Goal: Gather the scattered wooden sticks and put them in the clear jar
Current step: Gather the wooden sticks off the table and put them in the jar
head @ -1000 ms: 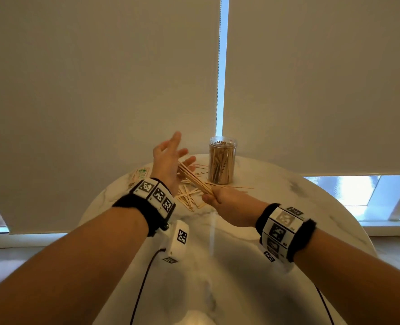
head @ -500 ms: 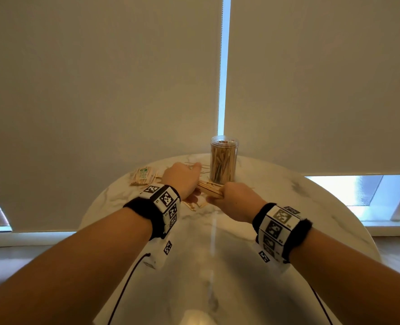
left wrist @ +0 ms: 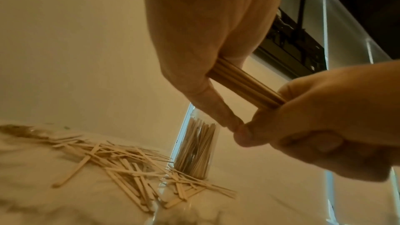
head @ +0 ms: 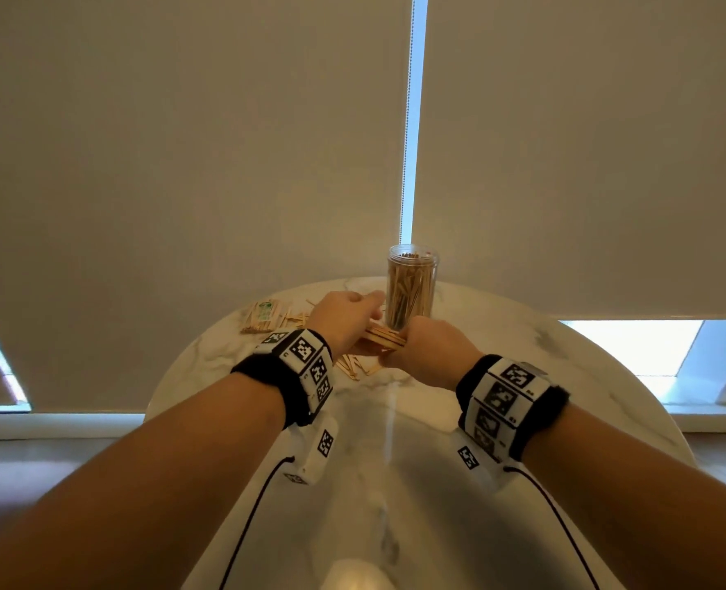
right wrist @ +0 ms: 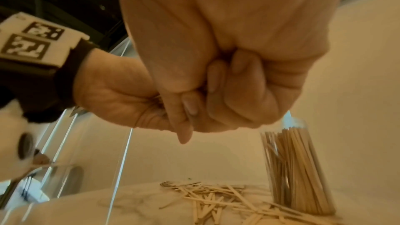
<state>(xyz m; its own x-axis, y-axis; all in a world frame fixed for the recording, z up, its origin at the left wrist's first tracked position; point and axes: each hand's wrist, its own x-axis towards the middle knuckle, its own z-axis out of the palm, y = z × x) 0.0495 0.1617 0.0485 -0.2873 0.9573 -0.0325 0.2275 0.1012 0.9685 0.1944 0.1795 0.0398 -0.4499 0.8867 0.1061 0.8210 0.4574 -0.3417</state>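
Note:
A bundle of wooden sticks (head: 384, 337) (left wrist: 244, 85) lies level between my two hands, just above the table. My left hand (head: 344, 321) (left wrist: 207, 61) grips its left end. My right hand (head: 427, 351) (left wrist: 320, 126) (right wrist: 216, 81) is closed in a fist round its right end. Right behind the hands stands the clear jar (head: 411, 291) (left wrist: 195, 148) (right wrist: 296, 168), upright, without a lid and packed with sticks. Several loose sticks (head: 355, 368) (left wrist: 129, 165) (right wrist: 216, 201) lie scattered on the white marble table (head: 523, 359) under and left of the hands.
A small heap of sticks with a green-printed wrapper (head: 263, 317) lies at the table's far left edge. Closed roller blinds (head: 182, 142) hang just behind the round table. Wrist-camera cables (head: 246, 517) trail over the near half of the tabletop.
My left hand was open and raised a second ago; it has come down and closed on the bundle's left end. Both hands have moved toward the jar, and the bundle went from slanted to level.

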